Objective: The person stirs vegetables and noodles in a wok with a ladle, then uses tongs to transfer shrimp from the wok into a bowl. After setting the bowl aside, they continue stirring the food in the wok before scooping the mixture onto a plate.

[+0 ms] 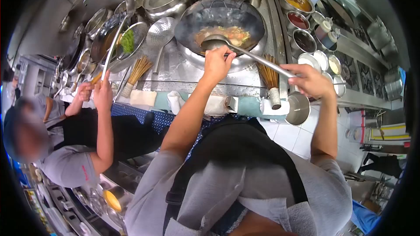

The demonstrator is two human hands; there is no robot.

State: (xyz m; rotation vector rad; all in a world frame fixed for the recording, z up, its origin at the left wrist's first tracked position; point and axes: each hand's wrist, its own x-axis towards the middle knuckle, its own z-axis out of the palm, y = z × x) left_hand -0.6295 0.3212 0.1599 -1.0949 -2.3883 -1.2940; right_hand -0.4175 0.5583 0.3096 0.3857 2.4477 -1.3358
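Note:
My right hand [309, 79] is closed around the long handle of a metal ladle [258, 57]. The ladle's bowl hangs over the near part of a large dark wok [186, 28], its underside partly hiding the food. Pieces of food in a reddish-brown liquid [229, 32] lie in the wok, with steam above. At the near side of the wok, my left hand [217, 64] is closed on its rim or handle; the exact grip is partly hidden by the fingers. Bamboo brushes [268, 72] stand close by, between the wok and my right hand.
A co-worker [65, 135] at left holds a long-handled ladle [114, 39] over other pans. A perforated skimmer [162, 32] lies left of the wok. Sauce bowls [303, 39] line the right side. Folded cloths [215, 105] and a metal pot [299, 108] sit along the front edge.

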